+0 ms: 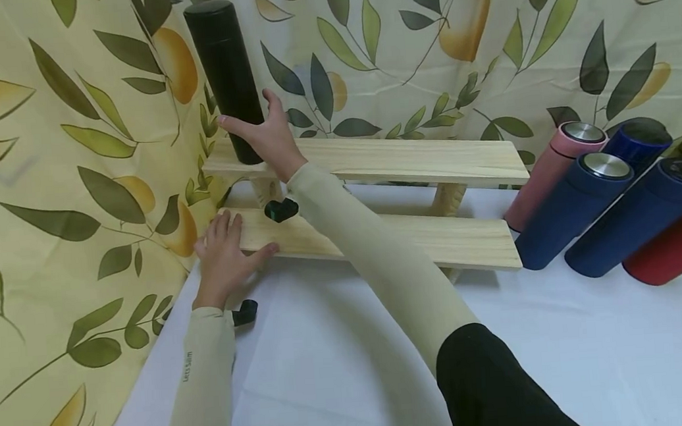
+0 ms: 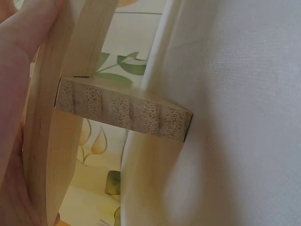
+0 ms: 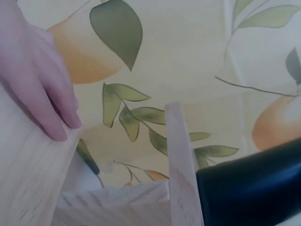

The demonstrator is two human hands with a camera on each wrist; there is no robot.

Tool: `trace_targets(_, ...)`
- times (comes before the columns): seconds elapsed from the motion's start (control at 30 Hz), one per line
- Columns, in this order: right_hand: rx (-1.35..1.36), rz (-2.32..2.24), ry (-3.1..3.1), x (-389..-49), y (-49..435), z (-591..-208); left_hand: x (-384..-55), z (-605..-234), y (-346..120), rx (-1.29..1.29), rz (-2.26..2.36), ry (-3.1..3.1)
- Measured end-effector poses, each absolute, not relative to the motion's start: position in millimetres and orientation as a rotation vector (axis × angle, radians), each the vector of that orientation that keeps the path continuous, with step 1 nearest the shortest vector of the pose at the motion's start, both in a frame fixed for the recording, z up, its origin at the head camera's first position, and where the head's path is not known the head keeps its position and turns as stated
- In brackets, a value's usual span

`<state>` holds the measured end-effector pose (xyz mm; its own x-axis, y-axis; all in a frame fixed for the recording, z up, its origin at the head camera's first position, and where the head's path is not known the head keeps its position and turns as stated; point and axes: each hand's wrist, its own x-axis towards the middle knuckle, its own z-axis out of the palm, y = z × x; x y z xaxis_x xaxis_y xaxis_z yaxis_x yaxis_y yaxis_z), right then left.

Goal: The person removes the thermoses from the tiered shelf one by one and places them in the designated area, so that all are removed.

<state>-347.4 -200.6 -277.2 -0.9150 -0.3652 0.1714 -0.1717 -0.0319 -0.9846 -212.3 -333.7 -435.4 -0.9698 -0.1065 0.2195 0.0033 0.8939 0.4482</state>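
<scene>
A black bottle [image 1: 227, 82] stands on the left end of the upper board of a two-tier wooden shelf [image 1: 408, 159]. My right hand [image 1: 270, 139] is beside its lower half, thumb across the front and the other fingers extended upward along the right side. In the right wrist view the bottle [image 3: 254, 188] shows at the lower right; that hand's own fingers are out of frame. My left hand [image 1: 225, 257] grips the left end of the lower board [image 1: 390, 232], thumb along the front edge and fingers over the top. A shelf support [image 2: 124, 110] shows in the left wrist view.
To the right, on the white-covered table [image 1: 328, 366], stand several more bottles: pink [image 1: 552, 172], blue [image 1: 578, 209] and red [image 1: 676, 242] among them. A leaf-and-fruit patterned cloth [image 1: 91, 210] hangs close behind and to the left.
</scene>
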Motion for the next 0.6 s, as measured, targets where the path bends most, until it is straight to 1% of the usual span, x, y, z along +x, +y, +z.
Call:
trace_targets(0.3,-0.461,-2.138,2.199,-349.2,-228.2,-270.6,-213.8,-437.6,-335.9,0.082,-0.651,-2.813)
trace_targets(0.6,-0.291,-2.133,2.322,-348.1,-241.1,-270.4,-214.7,-438.3,-331.7,0.091,-0.674,-2.789)
